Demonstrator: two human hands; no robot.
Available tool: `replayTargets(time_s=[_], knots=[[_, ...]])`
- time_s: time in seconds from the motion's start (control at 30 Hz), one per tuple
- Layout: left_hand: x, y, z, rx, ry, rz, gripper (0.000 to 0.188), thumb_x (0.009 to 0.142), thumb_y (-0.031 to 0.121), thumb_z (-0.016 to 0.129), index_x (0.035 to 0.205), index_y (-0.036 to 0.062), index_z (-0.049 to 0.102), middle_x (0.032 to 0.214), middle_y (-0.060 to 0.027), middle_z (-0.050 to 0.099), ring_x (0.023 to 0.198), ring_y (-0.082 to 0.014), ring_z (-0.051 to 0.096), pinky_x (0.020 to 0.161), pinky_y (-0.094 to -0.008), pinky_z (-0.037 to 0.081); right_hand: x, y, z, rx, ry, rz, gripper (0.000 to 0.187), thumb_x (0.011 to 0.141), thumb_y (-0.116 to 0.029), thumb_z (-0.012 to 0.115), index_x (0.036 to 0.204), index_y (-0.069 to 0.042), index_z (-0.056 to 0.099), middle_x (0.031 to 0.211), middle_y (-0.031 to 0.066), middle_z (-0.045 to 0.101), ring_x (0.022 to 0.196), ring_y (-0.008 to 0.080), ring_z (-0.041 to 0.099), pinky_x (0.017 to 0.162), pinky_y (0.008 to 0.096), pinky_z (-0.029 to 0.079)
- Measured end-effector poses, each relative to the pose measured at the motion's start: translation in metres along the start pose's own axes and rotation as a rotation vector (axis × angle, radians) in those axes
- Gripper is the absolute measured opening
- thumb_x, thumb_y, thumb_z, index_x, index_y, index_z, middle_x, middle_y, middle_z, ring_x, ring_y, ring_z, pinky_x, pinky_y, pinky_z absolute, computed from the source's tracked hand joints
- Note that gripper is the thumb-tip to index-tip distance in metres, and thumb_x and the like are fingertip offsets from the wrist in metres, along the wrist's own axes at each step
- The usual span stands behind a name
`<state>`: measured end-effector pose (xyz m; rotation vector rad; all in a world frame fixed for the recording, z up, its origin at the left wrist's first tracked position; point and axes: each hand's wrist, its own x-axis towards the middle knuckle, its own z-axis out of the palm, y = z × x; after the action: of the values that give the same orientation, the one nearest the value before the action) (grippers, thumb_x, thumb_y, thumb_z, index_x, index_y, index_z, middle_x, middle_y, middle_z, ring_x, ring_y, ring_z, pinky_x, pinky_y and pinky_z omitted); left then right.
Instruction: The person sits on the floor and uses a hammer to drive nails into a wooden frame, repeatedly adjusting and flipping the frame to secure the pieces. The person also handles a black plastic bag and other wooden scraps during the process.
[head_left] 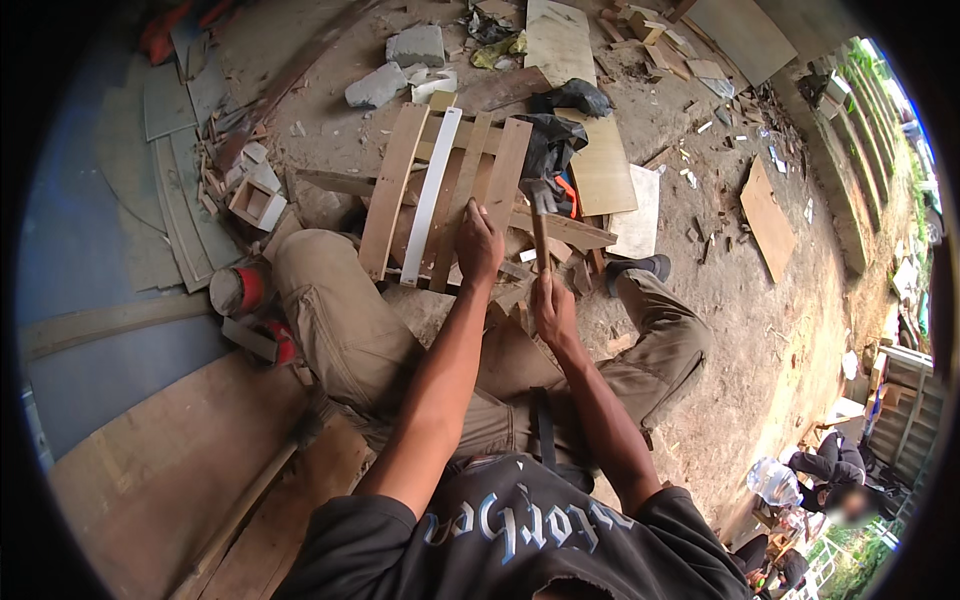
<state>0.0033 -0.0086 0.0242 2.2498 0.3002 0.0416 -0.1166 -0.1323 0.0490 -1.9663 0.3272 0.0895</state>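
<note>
My right hand (554,308) is wrapped round the wooden handle of a hammer (541,238), whose metal head points away from me, just right of a slatted wooden frame (395,185). The frame has several parallel slats fixed across boards, one of them a white strip (432,195). At the frame's right side my left hand (480,245) is closed, its fingertips pinched together against the slats. What lies between those fingers, if anything, is too small to make out. A wooden board (565,228) sticks out to the right under the frame.
Concrete blocks (415,46) and a black plastic bag (548,148) lie beyond the frame. Plywood sheets (597,165) rest to its right. Red-and-grey cans (237,291) stand by my left knee. Wood scraps litter the ground. Another person (840,470) is at far lower right.
</note>
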Motion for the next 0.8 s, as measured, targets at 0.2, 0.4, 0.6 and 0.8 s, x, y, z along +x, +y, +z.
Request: replayTargets(time_s=[0.2, 0.4, 0.6, 0.8], knots=[[0.003, -0.020, 0.010, 0.038, 0.148, 0.109, 0.040, 0.102, 0.021, 0.037, 0.127, -0.0071, 0.050, 0.107, -0.0307, 0.065, 0.096, -0.0446, 0.064, 0.080, -0.0495, 0.052, 0.008, -0.049, 0.003, 0.274, -0.081, 0.158, 0.053, 0.106, -0.045, 0.036, 0.075, -0.003, 0.048, 0.061, -0.0010, 0.043, 0.058, 0.0091, 0.043, 0.051, 0.0293, 0.036], [0.005, -0.026, 0.019, 0.011, 0.156, 0.131, 0.042, 0.103, 0.022, 0.036, 0.128, -0.0082, 0.050, 0.109, -0.0309, 0.064, 0.101, -0.0442, 0.063, 0.084, -0.0475, 0.051, 0.006, -0.044, -0.004, 0.334, 0.026, -0.509, 0.049, 0.105, -0.042, 0.035, 0.080, -0.003, 0.048, 0.057, 0.0027, 0.041, 0.050, 0.0109, 0.042, 0.045, 0.0294, 0.033], [0.003, -0.013, 0.014, 0.016, 0.096, 0.045, 0.042, 0.103, 0.023, 0.035, 0.127, -0.0085, 0.051, 0.115, -0.0309, 0.062, 0.107, -0.0434, 0.061, 0.088, -0.0464, 0.050, -0.001, -0.006, 0.000, -0.188, -0.115, 0.038, 0.050, 0.105, -0.038, 0.039, 0.079, 0.003, 0.053, 0.060, 0.0188, 0.048, 0.053, 0.0294, 0.049, 0.055, 0.0421, 0.041], [0.005, -0.016, 0.018, 0.013, 0.099, 0.078, 0.041, 0.104, 0.023, 0.035, 0.126, -0.0074, 0.051, 0.114, -0.0296, 0.063, 0.106, -0.0429, 0.061, 0.088, -0.0463, 0.050, -0.006, -0.017, 0.004, -0.089, -0.040, -0.055, 0.054, 0.106, -0.042, 0.033, 0.077, 0.001, 0.051, 0.058, 0.0114, 0.048, 0.054, 0.0233, 0.050, 0.054, 0.0405, 0.040]])
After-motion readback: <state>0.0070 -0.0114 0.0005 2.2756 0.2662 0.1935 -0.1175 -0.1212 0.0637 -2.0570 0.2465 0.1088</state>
